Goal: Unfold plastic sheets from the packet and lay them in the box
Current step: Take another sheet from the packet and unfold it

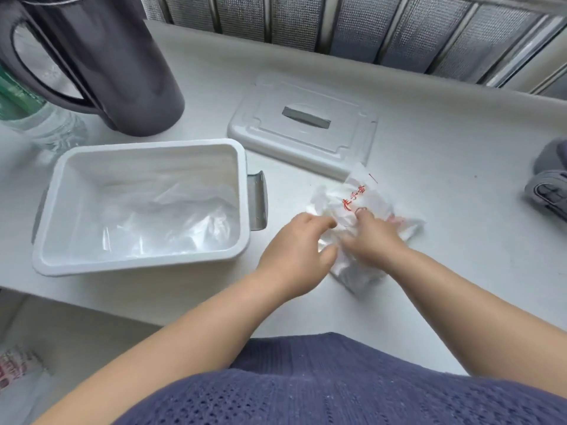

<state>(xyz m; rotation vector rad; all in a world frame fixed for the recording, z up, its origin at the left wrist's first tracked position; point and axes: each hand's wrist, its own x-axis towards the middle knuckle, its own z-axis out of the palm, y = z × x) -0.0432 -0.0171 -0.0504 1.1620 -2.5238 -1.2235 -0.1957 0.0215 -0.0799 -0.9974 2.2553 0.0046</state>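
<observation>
A crumpled white packet (365, 197) with red print lies on the white table, right of the box. My left hand (299, 243) reaches to the packet's near left edge, fingers curled at the plastic there. My right hand (369, 237) lies on top of the packet with its fingers bent into the plastic. The open white box (242, 179) stands at the left, with clear plastic sheets (171, 222) lying loose on its bottom. A grey latch (257, 200) sticks out of the box's right side.
The box's white lid (346, 136) with a grey handle lies flat behind the packet. A tall dark jug (101, 56) and a clear bottle (46, 124) stand at the back left. A grey strap object (549, 182) sits at the right edge.
</observation>
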